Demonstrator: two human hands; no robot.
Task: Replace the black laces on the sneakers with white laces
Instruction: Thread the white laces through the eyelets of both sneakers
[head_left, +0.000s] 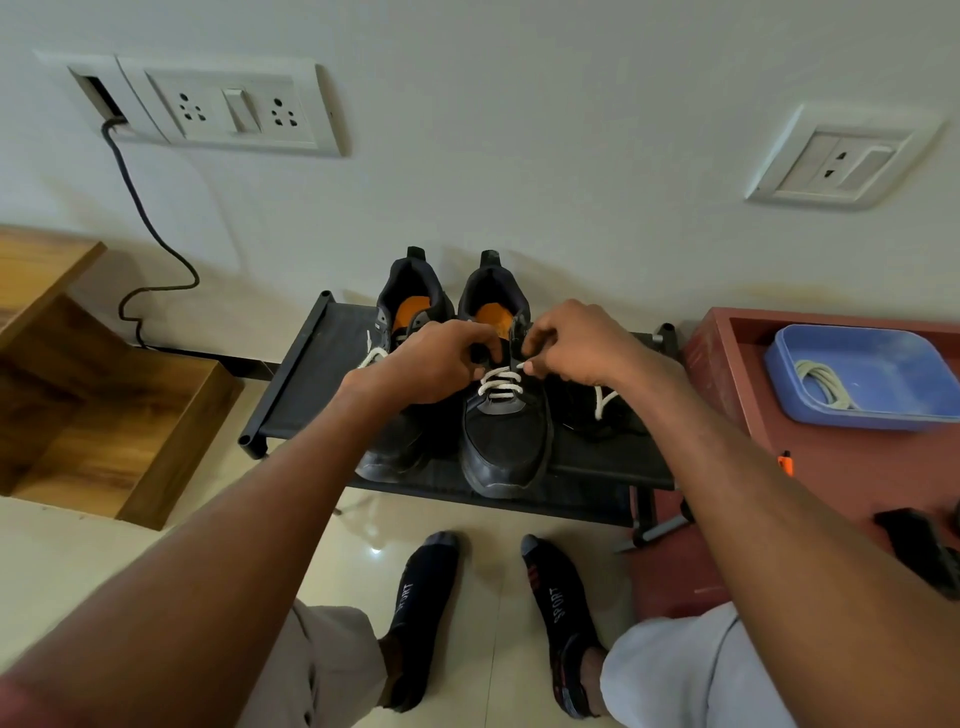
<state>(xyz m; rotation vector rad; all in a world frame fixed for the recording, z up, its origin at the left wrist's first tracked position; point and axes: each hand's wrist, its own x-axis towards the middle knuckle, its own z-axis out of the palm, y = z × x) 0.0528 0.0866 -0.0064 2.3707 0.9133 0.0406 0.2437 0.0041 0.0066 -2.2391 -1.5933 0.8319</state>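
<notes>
Lacing: both hands work at the upper eyelets of the right-hand black sneaker, which stands on the black fabric shoe rack with its toe toward the person.
Left hand: fingers curled together at the sneaker's tongue, on the side nearer the other shoe; whether they pinch the lace or only the shoe's edge, I cannot tell.
Right hand: thumb and forefinger pressed together on the white lace at the top eyelet.
White lace: crosses the sneaker in about 4 rows below the hands; a loose end lies on the rack on the side toward the red table.
Second sneaker: on the rack touching the first, partly hidden under the left wrist, orange insole showing, another white lace trailing off its outer side.
Shoe rack: against the white wall, between the wooden shelf unit and the red table.
Blue tray: on the red table, well apart from the rack, holding a coiled pale cord.
Feet: 2 dark socks marked SPORT on the tile floor, just in front of the rack.
Wall: 2 socket plates above the rack, a black cable hanging from the one on the wooden unit's side.
</notes>
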